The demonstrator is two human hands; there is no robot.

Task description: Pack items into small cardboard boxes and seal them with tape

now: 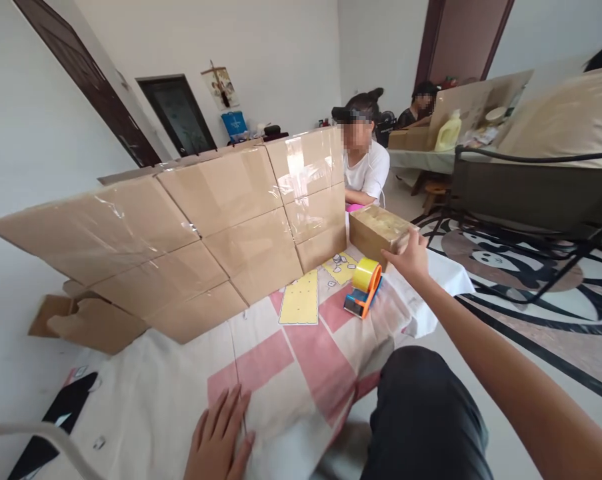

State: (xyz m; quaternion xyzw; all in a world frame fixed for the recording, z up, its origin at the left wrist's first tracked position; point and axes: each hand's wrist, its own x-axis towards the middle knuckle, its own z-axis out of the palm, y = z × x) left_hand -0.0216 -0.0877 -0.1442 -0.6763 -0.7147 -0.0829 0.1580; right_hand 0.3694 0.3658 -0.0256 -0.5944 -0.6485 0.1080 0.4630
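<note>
My right hand (411,257) grips the near right end of a small cardboard box (375,227), thumb on its side and fingers over the top edge. The box rests at the right edge of the cloth-covered table. Just in front of it sits a tape dispenser (365,288), blue and orange, carrying a roll of yellowish tape. Flat on the pink and cream tablecloth (265,357) lies my left hand (221,433), fingers stretched out and holding nothing. Beside the dispenser are a yellow paper cutout (299,300) and a second yellow cutout (339,269) with small drawings.
A tall cardboard panel (241,193), creased and taped, stands across the table. Behind its right end sits a person (368,163) in a white shirt. A dark folding chair (525,193) stands at the right. At the far left is a torn cardboard flap (93,327).
</note>
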